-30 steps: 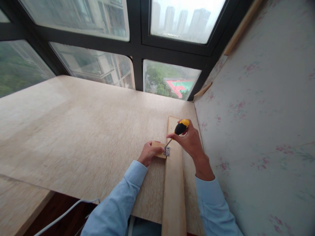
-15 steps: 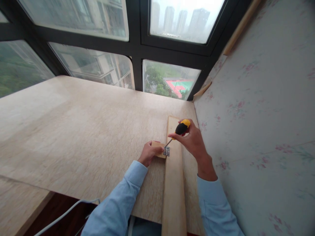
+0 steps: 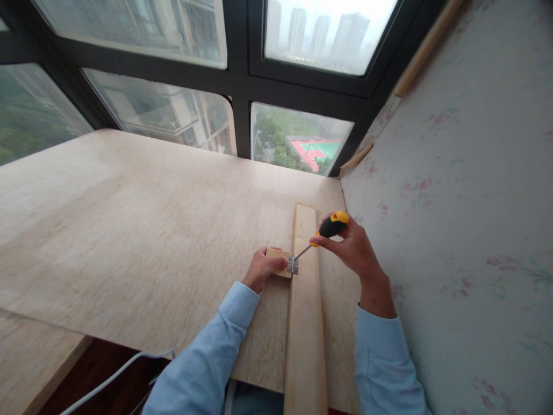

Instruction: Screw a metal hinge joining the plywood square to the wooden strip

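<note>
A small metal hinge (image 3: 292, 265) spans the joint between a short wooden block (image 3: 279, 254) and a long wooden board (image 3: 306, 323). My left hand (image 3: 263, 268) is closed on the block, its thumb lying on top close to the hinge's left leaf. In my right hand (image 3: 352, 245) is a screwdriver (image 3: 332, 225) with a black and yellow handle, gripped between thumb and fingers. The shaft slants down to the left, and its tip meets the upper right part of the hinge. Whether a screw sits under the tip is too small to tell.
The board lies along a beige marble-patterned surface (image 3: 151, 230) that runs to dark-framed windows (image 3: 237, 109). A wall with floral paper (image 3: 466, 230) rises close on the right. At the lower left, a white cable (image 3: 116, 374) hangs by the surface's front edge.
My right hand and the screwdriver have shifted right, and the tip has passed from the hinge's left side to its right side. My left hand keeps its hold on the block.
</note>
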Demonstrator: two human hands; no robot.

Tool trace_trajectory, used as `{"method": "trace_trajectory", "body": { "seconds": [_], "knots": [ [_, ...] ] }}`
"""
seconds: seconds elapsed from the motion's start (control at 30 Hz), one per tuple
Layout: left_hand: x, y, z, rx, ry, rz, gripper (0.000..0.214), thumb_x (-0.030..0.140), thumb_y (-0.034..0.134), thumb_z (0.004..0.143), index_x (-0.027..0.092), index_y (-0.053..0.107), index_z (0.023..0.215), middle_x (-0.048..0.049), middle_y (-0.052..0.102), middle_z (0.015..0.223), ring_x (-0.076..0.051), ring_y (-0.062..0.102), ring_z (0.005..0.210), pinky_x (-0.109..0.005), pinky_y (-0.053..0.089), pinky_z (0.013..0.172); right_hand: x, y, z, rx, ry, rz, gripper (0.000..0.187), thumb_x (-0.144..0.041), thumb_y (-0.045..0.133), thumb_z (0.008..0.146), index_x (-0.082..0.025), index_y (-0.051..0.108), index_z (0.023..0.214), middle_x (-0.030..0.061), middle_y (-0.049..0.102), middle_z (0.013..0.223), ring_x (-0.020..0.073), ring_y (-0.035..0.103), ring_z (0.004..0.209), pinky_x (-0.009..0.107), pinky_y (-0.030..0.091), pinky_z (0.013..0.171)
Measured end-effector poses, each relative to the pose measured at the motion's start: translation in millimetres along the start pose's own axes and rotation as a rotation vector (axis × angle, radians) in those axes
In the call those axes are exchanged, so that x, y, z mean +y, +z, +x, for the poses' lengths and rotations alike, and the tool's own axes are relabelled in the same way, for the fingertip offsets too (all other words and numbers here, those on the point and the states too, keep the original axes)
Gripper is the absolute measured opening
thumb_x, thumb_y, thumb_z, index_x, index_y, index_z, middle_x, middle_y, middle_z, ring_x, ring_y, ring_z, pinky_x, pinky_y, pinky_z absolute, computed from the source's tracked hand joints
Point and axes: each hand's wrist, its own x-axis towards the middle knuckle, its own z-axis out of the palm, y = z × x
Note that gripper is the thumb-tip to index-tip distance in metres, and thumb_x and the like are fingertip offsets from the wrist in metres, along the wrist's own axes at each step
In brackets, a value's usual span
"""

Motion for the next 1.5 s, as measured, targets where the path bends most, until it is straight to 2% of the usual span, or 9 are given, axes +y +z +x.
{"method": "trace_trajectory", "body": {
  "seconds": [0.57, 0.8, 0.9, 1.0, 1.1, 1.17, 1.33, 1.43, 1.5],
  "knots": [
    [1, 0.7, -1, 0.002, -0.016, -0.027, 0.043, 0.01, 0.08, 0.048, 0.012, 0.06, 0.086, -0.0035, 0.067, 0.073, -0.016, 0.062, 0.062, -0.029, 0.05, 0.059, 7, -1, 1, -0.018, 0.015, 0.047, 0.047, -0.048, 0.084, 0.064, -0.022, 0.058, 0.093, 0.0025, 0.067, 0.084, 0.0214, 0.067, 0.078, 0.041, 0.058, 0.082],
    [2, -0.6, 0, -0.015, -0.015, -0.039, 0.044, 0.01, 0.082, 0.048, 0.012, 0.06, 0.086, -0.0036, 0.067, 0.073, -0.017, 0.063, 0.062, -0.03, 0.05, 0.059, 0, -4, -5, -0.312, -0.014, 0.346, 0.045, -0.039, 0.076, 0.079, -0.027, 0.054, 0.116, 0.0084, 0.066, 0.123, 0.0245, 0.062, 0.117, 0.044, 0.053, 0.098],
    [2, -0.6, -1, -0.008, -0.022, -0.039, 0.044, 0.009, 0.082, 0.047, 0.012, 0.06, 0.086, -0.0034, 0.067, 0.072, -0.017, 0.063, 0.061, -0.03, 0.05, 0.059, -2, -5, -7, -0.385, 0.011, 0.354, 0.047, -0.041, 0.072, 0.082, -0.027, 0.05, 0.122, 0.0094, 0.068, 0.122, 0.0242, 0.064, 0.115, 0.046, 0.052, 0.099],
    [3, 0.2, -1, 0.011, -0.038, -0.032, 0.044, 0.008, 0.081, 0.047, 0.012, 0.061, 0.086, -0.0036, 0.068, 0.072, -0.017, 0.063, 0.061, -0.029, 0.05, 0.059, -1, -1, -5, -0.214, 0.029, 0.186, 0.048, -0.046, 0.081, 0.07, -0.023, 0.057, 0.105, 0.0054, 0.074, 0.093, 0.0235, 0.071, 0.087, 0.039, 0.058, 0.08],
    [3, 1.2, -2, 0.013, -0.035, -0.03, 0.043, 0.008, 0.079, 0.048, 0.012, 0.061, 0.086, -0.0037, 0.068, 0.072, -0.017, 0.063, 0.06, -0.029, 0.05, 0.058, 2, 6, 0, 0.01, 0.001, -0.063, 0.048, -0.05, 0.087, 0.057, -0.021, 0.057, 0.082, -0.0014, 0.064, 0.067, 0.0173, 0.06, 0.059, 0.03, 0.051, 0.056],
    [3, 1.6, -2, 0.018, -0.024, -0.028, 0.043, 0.008, 0.079, 0.047, 0.011, 0.061, 0.086, -0.0039, 0.068, 0.071, -0.017, 0.062, 0.06, -0.029, 0.05, 0.057, 4, 11, 3, 0.045, -0.045, -0.12, 0.046, -0.05, 0.086, 0.059, -0.021, 0.055, 0.074, -0.0029, 0.058, 0.063, 0.0151, 0.054, 0.056, 0.029, 0.046, 0.053],
    [1, 1.2, -1, 0.024, -0.006, -0.02, 0.043, 0.009, 0.079, 0.047, 0.011, 0.061, 0.086, -0.0038, 0.068, 0.071, -0.016, 0.062, 0.06, -0.028, 0.05, 0.056, 7, 8, 2, -0.18, -0.134, 0.1, 0.043, -0.042, 0.082, 0.07, -0.025, 0.059, 0.101, 0.0055, 0.064, 0.105, 0.0227, 0.062, 0.097, 0.036, 0.053, 0.082],
    [1, 0.9, -1, 0.023, -0.001, -0.024, 0.044, 0.01, 0.08, 0.046, 0.012, 0.06, 0.085, -0.0032, 0.067, 0.07, -0.016, 0.062, 0.06, -0.027, 0.049, 0.056, 8, -4, -3, -0.436, -0.109, 0.295, 0.059, -0.036, 0.075, 0.079, -0.031, 0.047, 0.131, 0.0092, 0.05, 0.141, 0.0256, 0.049, 0.13, 0.043, 0.05, 0.099],
    [1, 1.1, 0, 0.028, -0.001, -0.023, 0.045, 0.01, 0.081, 0.045, 0.012, 0.06, 0.085, -0.0029, 0.067, 0.07, -0.016, 0.062, 0.06, -0.028, 0.05, 0.057, 8, -11, -6, -0.552, -0.072, 0.39, 0.058, -0.033, 0.069, 0.084, -0.032, 0.043, 0.136, 0.0094, 0.047, 0.147, 0.0247, 0.045, 0.135, 0.046, 0.047, 0.104]
  ]
}}
